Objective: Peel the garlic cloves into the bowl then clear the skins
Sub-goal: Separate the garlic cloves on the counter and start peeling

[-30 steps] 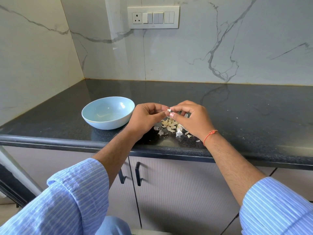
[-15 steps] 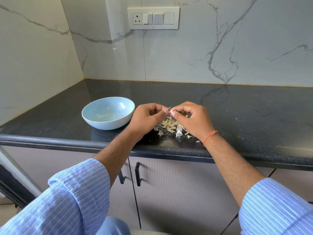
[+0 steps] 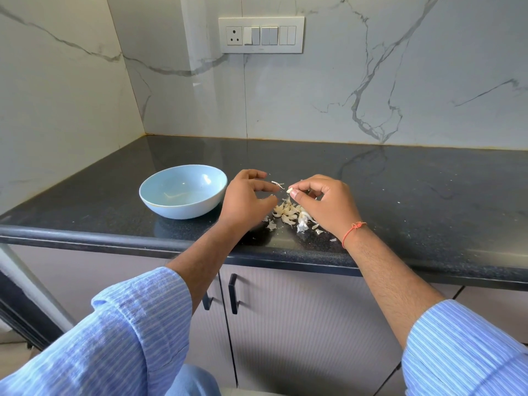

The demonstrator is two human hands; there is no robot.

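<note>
A pale blue bowl (image 3: 160, 207) stands on the black counter (image 3: 414, 201), left of my hands. My right hand (image 3: 325, 204) pinches a small pale garlic clove (image 3: 289, 190) between thumb and forefinger, just above a pile of cloves and papery skins (image 3: 287, 214). My left hand (image 3: 245, 201) hovers between the bowl and the pile with its fingers spread and relaxed. A thin strip of skin (image 3: 277, 183) sits at the tip of its forefinger, between the two hands; whether it touches the finger I cannot tell.
Loose skin flakes (image 3: 318, 232) lie near the counter's front edge (image 3: 114, 237). Marble walls close the back and left side, with a switch panel (image 3: 260, 35) on the back wall. Cabinet doors with black handles (image 3: 233, 294) are below.
My hands, which met on the clove, have drawn apart. The left hand opened and moved left; a strip of skin has come off the clove, which stays in my right hand.
</note>
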